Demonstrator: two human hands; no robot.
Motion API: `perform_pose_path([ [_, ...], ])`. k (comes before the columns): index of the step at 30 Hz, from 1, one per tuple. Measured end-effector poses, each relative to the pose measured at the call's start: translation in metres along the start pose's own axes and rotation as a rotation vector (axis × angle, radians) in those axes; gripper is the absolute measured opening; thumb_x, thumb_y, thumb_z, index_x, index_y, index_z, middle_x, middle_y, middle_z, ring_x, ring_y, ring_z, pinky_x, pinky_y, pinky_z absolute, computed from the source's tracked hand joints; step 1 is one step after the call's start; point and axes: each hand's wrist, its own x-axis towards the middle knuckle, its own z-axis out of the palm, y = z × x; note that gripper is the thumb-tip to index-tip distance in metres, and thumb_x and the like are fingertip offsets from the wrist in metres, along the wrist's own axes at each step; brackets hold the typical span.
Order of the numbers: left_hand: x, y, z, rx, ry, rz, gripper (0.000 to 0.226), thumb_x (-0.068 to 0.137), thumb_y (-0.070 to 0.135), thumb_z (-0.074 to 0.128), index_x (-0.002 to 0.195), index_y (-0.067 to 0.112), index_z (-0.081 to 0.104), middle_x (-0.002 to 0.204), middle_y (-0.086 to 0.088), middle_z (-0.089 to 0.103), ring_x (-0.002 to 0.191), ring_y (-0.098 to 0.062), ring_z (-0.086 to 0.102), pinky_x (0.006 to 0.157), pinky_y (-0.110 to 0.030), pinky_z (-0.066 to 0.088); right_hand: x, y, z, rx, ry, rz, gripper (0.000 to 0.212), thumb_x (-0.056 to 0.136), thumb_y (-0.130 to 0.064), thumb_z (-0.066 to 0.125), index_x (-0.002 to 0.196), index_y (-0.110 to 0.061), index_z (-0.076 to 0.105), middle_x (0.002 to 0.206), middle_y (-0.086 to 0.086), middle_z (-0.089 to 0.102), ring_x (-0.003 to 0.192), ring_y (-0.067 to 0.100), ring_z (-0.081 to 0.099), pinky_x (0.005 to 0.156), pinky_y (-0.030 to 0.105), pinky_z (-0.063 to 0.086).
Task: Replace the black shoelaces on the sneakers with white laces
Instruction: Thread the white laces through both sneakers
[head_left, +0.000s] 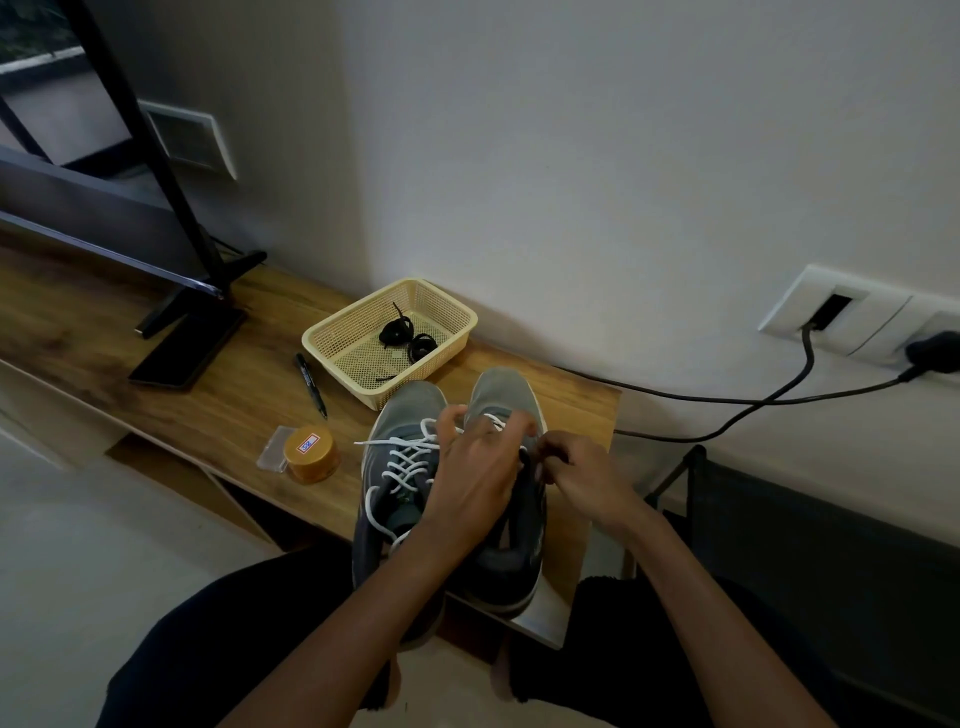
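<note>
The left hand (475, 467) and right hand (584, 480) are held over the right grey sneaker (501, 389) at the near end of the wooden bench (234, 415). A white lace (496, 420) is pinched in the left hand's curled fingers. The right hand's fingers are curled at the eyelets, but what they grip cannot be told. The left sneaker (405, 415), laced in white, is set touching alongside. Behind, black laces (397, 330) are coiled in a cream basket (358, 358).

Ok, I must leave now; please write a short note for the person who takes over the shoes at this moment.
Left hand pinches the white lace near the toe of the other sneaker.
Right hand: fingers curled at that sneaker's eyelets; what they hold is hidden.
Done: black laces lie in the basket; the sneaker by the jar is laced white, ends loose.
Left: finish lacing the other sneaker.
</note>
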Motion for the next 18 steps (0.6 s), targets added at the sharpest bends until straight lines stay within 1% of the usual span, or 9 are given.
perform_pose_path([
  [1,0.000,-0.001,0.001,0.011,-0.011,0.019,0.020,0.077,0.024,0.043,0.097,0.025,0.045,0.063,0.006,0.063,0.077,-0.018,0.064,0.094,-0.036,0.021,0.001,0.001,0.000,0.002,0.006,-0.001,0.022,0.090,0.000,0.045,0.098,-0.006,0.064,0.095,0.013,0.064,0.090,0.029,0.060,0.086,0.046,0.048],
  [4,0.000,-0.004,0.005,0.018,-0.031,0.034,0.020,0.075,0.018,0.052,0.093,0.026,0.045,0.060,0.006,0.059,0.074,-0.018,0.062,0.094,-0.035,0.021,0.004,0.005,0.003,0.014,0.003,0.010,0.020,0.090,0.001,0.048,0.100,-0.006,0.064,0.098,0.011,0.064,0.093,0.025,0.060,0.087,0.044,0.048],
  [7,-0.001,-0.004,0.003,0.013,-0.002,0.018,0.014,0.076,0.025,0.049,0.089,0.024,0.052,0.059,0.006,0.058,0.072,-0.017,0.062,0.095,-0.036,0.022,0.006,0.008,0.004,0.034,-0.008,0.001,0.017,0.091,0.000,0.050,0.091,-0.012,0.063,0.089,0.003,0.062,0.089,0.019,0.058,0.078,0.031,0.046],
  [9,-0.001,-0.004,0.002,0.029,0.018,0.014,0.016,0.072,0.024,0.062,0.088,0.022,0.059,0.059,0.006,0.058,0.070,-0.016,0.063,0.095,-0.037,0.022,0.008,0.009,0.002,0.039,0.013,-0.013,0.017,0.091,-0.002,0.053,0.086,-0.015,0.061,0.085,0.001,0.061,0.087,0.018,0.058,0.076,0.029,0.045],
  [11,-0.001,-0.005,0.001,0.066,0.008,0.013,0.031,0.065,0.021,0.077,0.092,0.022,0.062,0.061,0.006,0.059,0.073,-0.016,0.063,0.096,-0.039,0.021,0.009,0.008,0.000,0.021,0.021,-0.025,0.015,0.091,-0.006,0.055,0.084,-0.017,0.059,0.084,0.001,0.060,0.087,0.020,0.058,0.080,0.035,0.046],
  [12,-0.001,-0.007,0.001,0.081,-0.002,0.013,0.037,0.062,0.021,0.080,0.095,0.024,0.062,0.062,0.007,0.061,0.077,-0.015,0.063,0.097,-0.039,0.020,0.009,0.007,0.001,0.006,0.014,-0.036,0.016,0.092,-0.007,0.054,0.082,-0.019,0.057,0.084,0.000,0.059,0.086,0.020,0.058,0.081,0.037,0.047],
  [14,-0.001,-0.010,0.000,0.099,-0.024,0.012,0.046,0.061,0.025,0.081,0.102,0.026,0.060,0.072,0.009,0.065,0.086,-0.016,0.063,0.097,-0.040,0.019,0.009,0.006,0.002,-0.024,-0.015,-0.053,0.017,0.095,-0.010,0.049,0.082,-0.021,0.051,0.082,-0.001,0.056,0.082,0.019,0.055,0.079,0.039,0.046],
  [15,0.000,-0.012,-0.002,0.101,-0.042,0.010,0.050,0.061,0.028,0.081,0.107,0.028,0.059,0.083,0.010,0.067,0.093,-0.018,0.061,0.096,-0.039,0.019,0.009,0.007,0.004,-0.034,-0.031,-0.059,0.015,0.096,-0.011,0.045,0.085,-0.020,0.049,0.083,-0.001,0.054,0.079,0.018,0.053,0.077,0.038,0.044],
  [18,0.003,-0.025,-0.010,0.116,-0.149,-0.057,0.061,0.070,0.035,0.074,0.126,0.032,0.050,0.118,0.006,0.056,0.115,-0.023,0.047,0.098,-0.041,0.017,0.009,0.009,0.007,-0.053,-0.054,-0.056,0.012,0.099,-0.013,0.038,0.090,-0.019,0.043,0.083,-0.002,0.052,0.077,0.014,0.049,0.074,0.035,0.039],
])
